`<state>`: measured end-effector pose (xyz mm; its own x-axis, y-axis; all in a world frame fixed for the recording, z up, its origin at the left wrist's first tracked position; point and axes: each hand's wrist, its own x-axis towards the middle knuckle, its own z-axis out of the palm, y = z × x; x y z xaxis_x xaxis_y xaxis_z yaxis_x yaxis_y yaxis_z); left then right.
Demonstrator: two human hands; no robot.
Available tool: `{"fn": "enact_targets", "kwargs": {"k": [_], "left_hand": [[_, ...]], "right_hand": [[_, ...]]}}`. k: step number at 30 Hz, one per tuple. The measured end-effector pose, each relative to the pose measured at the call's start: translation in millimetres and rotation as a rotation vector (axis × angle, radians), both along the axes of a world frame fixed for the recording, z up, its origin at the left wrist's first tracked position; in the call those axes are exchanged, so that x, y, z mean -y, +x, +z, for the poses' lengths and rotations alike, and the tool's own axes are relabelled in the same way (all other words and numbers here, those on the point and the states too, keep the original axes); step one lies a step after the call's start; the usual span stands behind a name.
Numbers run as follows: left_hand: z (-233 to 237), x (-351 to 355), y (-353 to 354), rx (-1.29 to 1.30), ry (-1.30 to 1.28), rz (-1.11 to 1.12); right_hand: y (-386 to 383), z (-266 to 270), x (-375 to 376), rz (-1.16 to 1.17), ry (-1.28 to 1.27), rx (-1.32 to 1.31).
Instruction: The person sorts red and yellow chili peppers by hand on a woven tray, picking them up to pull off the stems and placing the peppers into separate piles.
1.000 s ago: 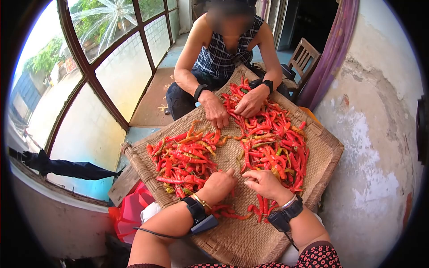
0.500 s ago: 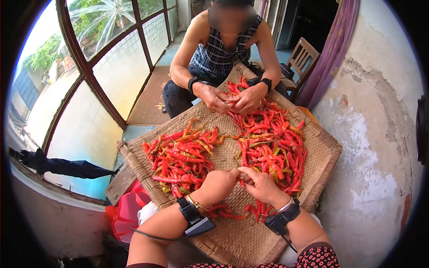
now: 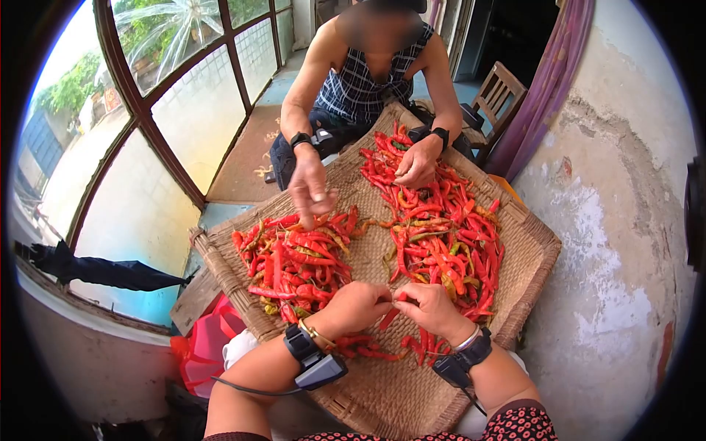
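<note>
My left hand point(image 3: 357, 307) and my right hand point(image 3: 435, 310) almost meet over the near part of a woven tray point(image 3: 412, 397). A red chili pepper point(image 3: 389, 318) hangs beneath the fingers of my right hand, which are closed on it. The fingertips of my left hand are pinched together; whatever sits between them is too small to make out. One heap of red chili peppers point(image 3: 298, 261) lies beyond my left hand, and a larger heap point(image 3: 448, 242) spreads beyond my right. A few loose peppers point(image 3: 364, 348) lie under my wrists.
Opposite me sits a person point(image 3: 375, 81) with one hand point(image 3: 310, 192) over the left heap and the other point(image 3: 419, 163) at the larger heap. A folded umbrella point(image 3: 110, 272) lies along the window ledge. A wall point(image 3: 603, 242) rises on the right, with a wooden chair point(image 3: 498, 99) behind.
The co-worker's hands have parted, one reaching across to the left heap with fingers spread. My fingertips have drawn slightly apart, and more of the red pepper shows below them.
</note>
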<state>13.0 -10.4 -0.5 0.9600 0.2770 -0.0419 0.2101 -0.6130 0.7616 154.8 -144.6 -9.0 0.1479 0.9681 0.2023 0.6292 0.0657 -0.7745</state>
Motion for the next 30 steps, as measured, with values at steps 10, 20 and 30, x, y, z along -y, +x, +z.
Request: {"fn": "enact_targets", "kwargs": {"k": [10,20,30], "left_hand": [[-0.4,2.1,-26.5,-0.259,0.666,-0.127],[-9.2,8.6,-22.4,-0.24,0.687,-0.177],[10.1,-8.3,-13.1,0.185,-0.211,0.12]], "right_hand": [[23.7,20.6,-5.8,-0.517,0.361,-0.638],[2.0,8.8,-3.3,-0.233,-0.105,-0.227],[-3.4,11.6,-2.4,-0.088,-0.09,-0.151]]}}
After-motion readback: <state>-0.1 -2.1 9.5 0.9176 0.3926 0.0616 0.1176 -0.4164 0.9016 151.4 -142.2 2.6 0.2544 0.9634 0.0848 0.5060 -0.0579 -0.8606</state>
